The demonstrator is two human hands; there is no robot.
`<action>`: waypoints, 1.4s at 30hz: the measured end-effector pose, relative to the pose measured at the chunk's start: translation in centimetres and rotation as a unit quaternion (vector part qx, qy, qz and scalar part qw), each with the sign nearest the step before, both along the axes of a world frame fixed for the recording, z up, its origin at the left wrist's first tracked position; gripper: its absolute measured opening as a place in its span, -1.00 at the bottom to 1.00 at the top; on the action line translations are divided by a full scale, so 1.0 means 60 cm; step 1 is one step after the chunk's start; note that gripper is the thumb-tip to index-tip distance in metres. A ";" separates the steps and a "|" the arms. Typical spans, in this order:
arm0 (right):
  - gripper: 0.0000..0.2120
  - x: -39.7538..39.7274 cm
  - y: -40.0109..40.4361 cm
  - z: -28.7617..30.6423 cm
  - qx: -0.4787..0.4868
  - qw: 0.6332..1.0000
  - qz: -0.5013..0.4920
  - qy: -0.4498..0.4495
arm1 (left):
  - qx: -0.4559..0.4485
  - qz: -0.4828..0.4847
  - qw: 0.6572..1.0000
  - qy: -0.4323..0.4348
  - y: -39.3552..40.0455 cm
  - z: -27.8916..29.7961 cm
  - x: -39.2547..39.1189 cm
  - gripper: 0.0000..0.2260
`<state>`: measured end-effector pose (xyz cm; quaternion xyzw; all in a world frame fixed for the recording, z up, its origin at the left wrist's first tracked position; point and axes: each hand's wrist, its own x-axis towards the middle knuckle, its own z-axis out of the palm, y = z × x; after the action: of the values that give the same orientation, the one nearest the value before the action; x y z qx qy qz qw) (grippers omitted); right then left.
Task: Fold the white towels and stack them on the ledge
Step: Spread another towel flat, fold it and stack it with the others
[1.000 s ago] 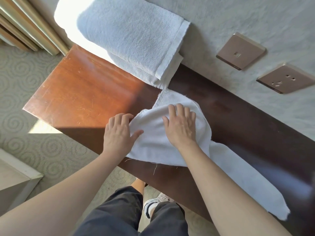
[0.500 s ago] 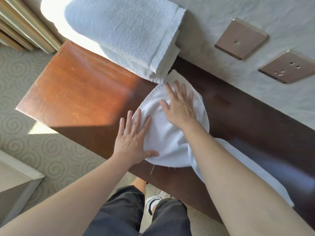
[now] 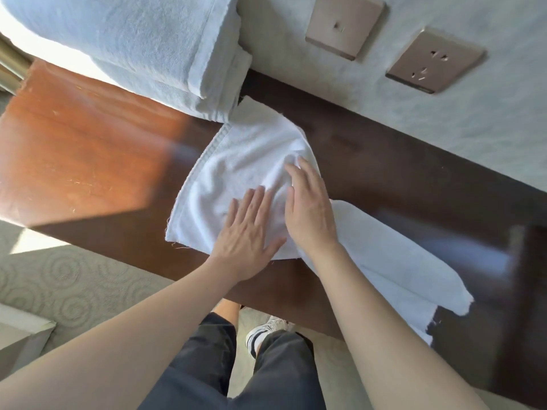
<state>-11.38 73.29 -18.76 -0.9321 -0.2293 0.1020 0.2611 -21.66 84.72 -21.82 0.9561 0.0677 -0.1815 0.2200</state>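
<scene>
Head view: left hand (image 3: 247,232) and right hand (image 3: 307,208), both flat, are pressing towel (image 3: 236,161); smoothing outward should keep fold crisp.

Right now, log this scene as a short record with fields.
surface: wooden ledge against the wall
stack: folded white towels at the ledge's far left
towel in work: small white towel, partly folded, its tail trailing right
left hand: flat, pressing the towel
right hand: flat on the towel beside the left
wall: two sockets
</scene>
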 end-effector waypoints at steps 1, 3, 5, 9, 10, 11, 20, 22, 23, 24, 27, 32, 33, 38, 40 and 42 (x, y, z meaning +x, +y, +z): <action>-0.73 -0.008 -0.020 0.006 -0.019 0.998 -0.036 -0.054 | 0.028 0.006 1.000 0.011 -0.004 -0.002 -0.002 -0.26; -0.78 -0.029 -0.065 0.014 -0.052 0.990 -0.102 -0.080 | 0.066 0.026 0.997 -0.001 -0.011 -0.003 -0.011 -0.30; -0.69 -0.052 -0.107 0.011 -0.109 0.986 -0.124 -0.025 | 0.062 0.029 0.997 -0.036 -0.032 -0.002 -0.020 -0.33; -0.77 -0.067 -0.152 0.001 -0.114 0.991 -0.059 0.027 | 0.038 0.045 0.996 -0.063 -0.102 -0.007 -0.015 -0.27; -0.78 -0.061 -0.157 0.003 -0.084 0.994 -0.054 0.034 | 0.038 0.058 0.995 -0.072 -0.118 -0.011 -0.008 -0.27; -0.75 -0.052 -0.160 0.006 -0.054 0.995 -0.062 0.049 | 0.037 0.069 0.994 -0.080 -0.130 -0.016 -0.002 -0.27; -0.73 0.219 -0.207 0.044 -0.159 0.979 -0.119 -0.042 | 0.106 0.057 0.987 -0.103 -0.130 -0.074 -0.016 -0.24; -0.68 0.250 -0.201 0.050 -0.191 0.964 -0.148 -0.113 | 0.117 0.036 0.985 -0.119 -0.128 -0.080 -0.019 -0.26; -0.68 0.245 -0.193 0.050 -0.189 0.961 -0.148 -0.136 | 0.117 0.032 0.985 -0.125 -0.128 -0.081 -0.020 -0.26; -0.69 0.225 -0.185 0.045 -0.177 0.961 -0.140 -0.159 | 0.117 0.029 0.984 -0.129 -0.127 -0.082 -0.019 -0.26; -0.74 0.108 -0.174 0.015 -0.110 0.978 -0.083 -0.158 | 0.116 0.023 0.984 -0.130 -0.128 -0.081 -0.020 -0.24; -0.39 0.022 -0.207 -0.076 -0.238 0.971 0.006 0.012 | 0.120 0.021 0.982 -0.142 -0.126 -0.077 -0.021 -0.20; -0.35 0.033 -0.216 -0.087 -0.236 0.972 0.008 0.012 | 0.121 0.020 0.981 -0.148 -0.125 -0.079 -0.022 -0.20; -0.30 0.089 -0.241 -0.090 -0.192 0.981 0.012 -0.023 | 0.131 0.019 0.979 -0.157 -0.125 -0.080 -0.019 -0.17; -0.33 0.063 -0.243 -0.089 -0.163 0.985 -0.012 -0.053 | 0.135 0.016 0.978 -0.159 -0.126 -0.080 -0.019 -0.16; -0.37 0.007 -0.249 -0.097 -0.145 0.985 -0.014 -0.089 | 0.134 0.011 0.977 -0.163 -0.126 -0.081 -0.020 -0.15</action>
<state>-10.99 58.36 -24.60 -0.9687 -0.2209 0.0471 0.1033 -22.84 77.15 -26.71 0.9928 0.0653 -0.0100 0.0996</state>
